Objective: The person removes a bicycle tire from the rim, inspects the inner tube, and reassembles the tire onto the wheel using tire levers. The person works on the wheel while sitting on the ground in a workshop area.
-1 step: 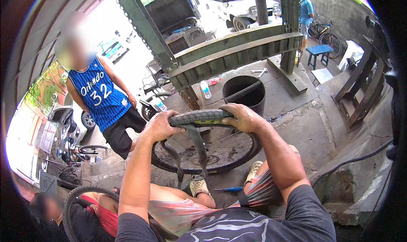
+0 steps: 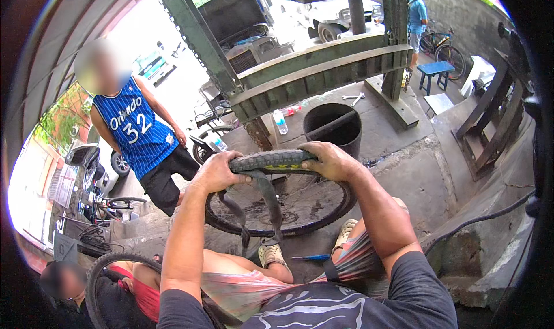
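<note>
My left hand (image 2: 219, 173) and my right hand (image 2: 332, 160) are closed around the top of a knobby black bicycle tire (image 2: 271, 160), some distance apart. The tire is on a spoked wheel (image 2: 291, 232) that leans over the ground in front of my feet. A limp dark inner tube (image 2: 269, 199) hangs out from the tire between my hands, in two strands that reach down near my left shoe. Both thumbs press on the near side of the tire. Beneath the wheel, a blue-handled tool (image 2: 311, 257) lies on the ground between my shoes.
A black bucket (image 2: 314, 121) stands just beyond the wheel, under a green steel press frame (image 2: 323, 78). A person in a blue jersey (image 2: 135, 121) stands at the left. Another person sits at lower left beside a bicycle wheel (image 2: 95, 288). Wrenches (image 2: 356, 98) and a bottle (image 2: 280, 122) lie farther off.
</note>
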Available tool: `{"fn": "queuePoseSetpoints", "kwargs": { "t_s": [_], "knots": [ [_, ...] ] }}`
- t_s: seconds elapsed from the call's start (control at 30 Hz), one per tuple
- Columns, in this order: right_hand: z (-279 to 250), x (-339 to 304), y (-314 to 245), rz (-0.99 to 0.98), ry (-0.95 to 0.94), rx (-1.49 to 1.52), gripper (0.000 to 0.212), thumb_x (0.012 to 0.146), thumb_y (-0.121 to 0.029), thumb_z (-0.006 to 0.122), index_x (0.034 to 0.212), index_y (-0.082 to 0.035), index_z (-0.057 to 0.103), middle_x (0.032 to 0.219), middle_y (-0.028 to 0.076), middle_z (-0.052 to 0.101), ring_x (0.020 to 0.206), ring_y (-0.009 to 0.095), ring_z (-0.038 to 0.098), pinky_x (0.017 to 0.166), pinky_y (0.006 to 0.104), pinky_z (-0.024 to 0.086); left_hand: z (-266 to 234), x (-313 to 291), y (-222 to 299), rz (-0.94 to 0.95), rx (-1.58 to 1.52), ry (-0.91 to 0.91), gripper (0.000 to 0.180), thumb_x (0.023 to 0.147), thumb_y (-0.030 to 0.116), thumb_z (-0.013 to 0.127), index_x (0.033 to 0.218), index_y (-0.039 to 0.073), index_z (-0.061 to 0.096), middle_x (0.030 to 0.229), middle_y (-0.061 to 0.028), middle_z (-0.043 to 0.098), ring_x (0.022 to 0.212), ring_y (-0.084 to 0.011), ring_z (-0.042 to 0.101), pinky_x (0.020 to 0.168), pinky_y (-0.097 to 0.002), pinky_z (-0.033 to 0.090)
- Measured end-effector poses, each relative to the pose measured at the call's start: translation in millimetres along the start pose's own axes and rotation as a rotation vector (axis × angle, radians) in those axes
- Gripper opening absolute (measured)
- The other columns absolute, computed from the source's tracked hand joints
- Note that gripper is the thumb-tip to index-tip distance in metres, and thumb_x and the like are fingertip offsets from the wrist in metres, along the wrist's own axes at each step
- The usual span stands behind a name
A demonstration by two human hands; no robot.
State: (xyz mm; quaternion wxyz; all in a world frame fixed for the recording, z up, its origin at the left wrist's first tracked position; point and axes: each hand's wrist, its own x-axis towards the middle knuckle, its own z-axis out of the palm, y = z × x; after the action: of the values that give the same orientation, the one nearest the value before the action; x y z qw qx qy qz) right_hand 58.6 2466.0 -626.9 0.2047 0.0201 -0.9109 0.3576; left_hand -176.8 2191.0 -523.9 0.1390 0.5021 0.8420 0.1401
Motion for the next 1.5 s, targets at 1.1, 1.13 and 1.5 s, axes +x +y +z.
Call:
{"fn": "queuePoseSetpoints", "kwargs": {
  "t_s": [1.1,1.13,1.5],
  "knots": [
    [-18,23,-10,-0.06,-0.013,-0.066,0.053,0.096,-0.021,0.082,0.144,-0.003,0.069,0.135,0.023,0.074,0.129,0.045,0.07,0.111,0.052,0.056,3,24,75,0.147,0.039,-0.071,0.072,0.085,0.031,0.094,0.149,0.008,0.068,0.13,-0.0232,0.08,0.124,-0.0368,0.077,0.111,-0.046,0.058],
    [-19,23,-10,-0.059,-0.014,-0.062,0.053,0.097,-0.021,0.082,0.144,-0.003,0.069,0.136,0.024,0.074,0.129,0.045,0.07,0.111,0.0522,0.056,-1,21,72,0.176,-0.008,-0.081,0.077,0.084,0.032,0.095,0.151,0.009,0.066,0.133,-0.0226,0.079,0.127,-0.0358,0.076,0.113,-0.0456,0.057],
    [-23,18,14,0.052,0.063,-0.118,0.054,0.101,-0.017,0.079,0.151,-0.004,0.064,0.139,0.023,0.071,0.137,0.044,0.064,0.118,0.0506,0.051,5,-9,-15,0.023,-0.188,0.011,0.084,0.082,0.033,0.1,0.151,0.0,0.066,0.132,-0.0184,0.08,0.123,-0.026,0.074,0.112,-0.0412,0.056]
  ]
}}
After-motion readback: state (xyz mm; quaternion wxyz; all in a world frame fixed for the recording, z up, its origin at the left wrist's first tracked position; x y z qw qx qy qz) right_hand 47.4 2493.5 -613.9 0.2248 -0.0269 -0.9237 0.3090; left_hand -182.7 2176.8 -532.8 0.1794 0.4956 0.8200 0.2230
